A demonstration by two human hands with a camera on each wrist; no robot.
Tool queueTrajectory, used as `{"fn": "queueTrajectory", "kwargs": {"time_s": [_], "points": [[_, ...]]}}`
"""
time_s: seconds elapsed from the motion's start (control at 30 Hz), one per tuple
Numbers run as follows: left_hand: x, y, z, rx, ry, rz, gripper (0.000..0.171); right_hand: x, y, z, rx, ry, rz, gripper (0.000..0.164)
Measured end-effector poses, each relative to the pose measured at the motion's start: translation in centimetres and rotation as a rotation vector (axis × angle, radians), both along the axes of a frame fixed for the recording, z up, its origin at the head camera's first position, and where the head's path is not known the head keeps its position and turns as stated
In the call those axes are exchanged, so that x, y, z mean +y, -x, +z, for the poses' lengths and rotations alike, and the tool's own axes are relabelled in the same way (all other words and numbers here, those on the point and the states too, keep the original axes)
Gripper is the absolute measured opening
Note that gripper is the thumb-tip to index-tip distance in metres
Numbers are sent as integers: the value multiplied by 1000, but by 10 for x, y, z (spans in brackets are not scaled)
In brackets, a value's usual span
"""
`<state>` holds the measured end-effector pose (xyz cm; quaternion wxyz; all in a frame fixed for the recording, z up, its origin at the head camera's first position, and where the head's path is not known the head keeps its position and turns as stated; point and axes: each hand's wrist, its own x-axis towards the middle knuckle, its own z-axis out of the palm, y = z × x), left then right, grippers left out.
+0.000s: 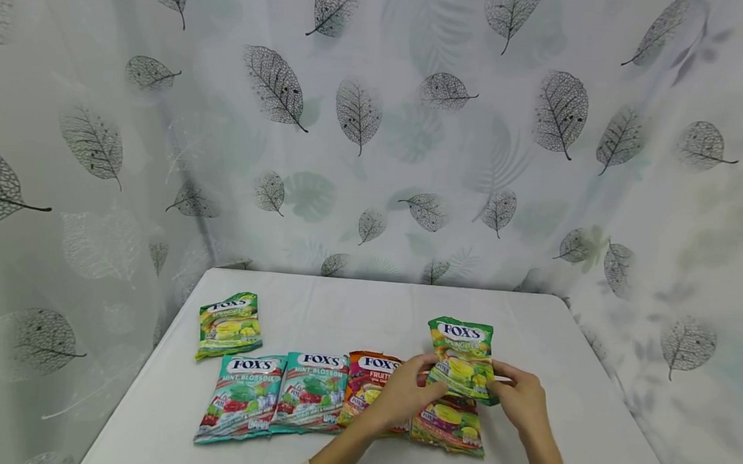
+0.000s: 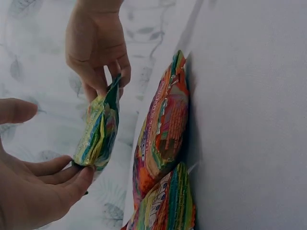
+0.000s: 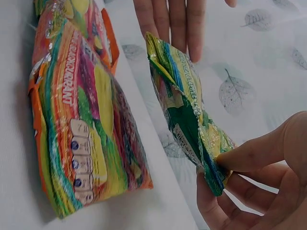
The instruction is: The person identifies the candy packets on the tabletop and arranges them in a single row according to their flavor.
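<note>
A green-yellow FOX'S Spring Tea candy bag (image 1: 461, 353) is held tilted above the row of bags. My right hand (image 1: 522, 397) pinches its lower right edge between thumb and fingers, as the right wrist view shows at the bag's corner (image 3: 218, 177). On the other side, my left hand (image 1: 402, 396) touches the bag with fairly straight fingers (image 3: 177, 24), its thumb standing apart from the bag. Just below lies an orange fruit candy bag (image 1: 451, 428), its top overlapped by the held bag. Another orange bag (image 1: 363, 389) is partly hidden behind my left hand.
Two teal Mint Blossom bags (image 1: 242, 399) continue the row leftward, their edges meeting. A second green Spring Tea bag (image 1: 230, 328) lies behind them at the back left. The white table (image 1: 340, 309) ends at a leaf-patterned curtain (image 1: 377, 153).
</note>
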<state>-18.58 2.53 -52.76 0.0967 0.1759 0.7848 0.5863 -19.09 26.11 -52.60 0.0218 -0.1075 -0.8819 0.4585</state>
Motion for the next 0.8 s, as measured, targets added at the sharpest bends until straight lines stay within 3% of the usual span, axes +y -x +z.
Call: {"fn": "queueTrajectory", "kwargs": {"time_s": [0.47, 0.8], "points": [[18, -13, -5, -39, -43, -51, 60, 22, -12, -8, -52, -34, -39, 47], [33, -20, -9, -62, 25, -30, 57, 38, -17, -11, -72, -50, -48, 50]]}}
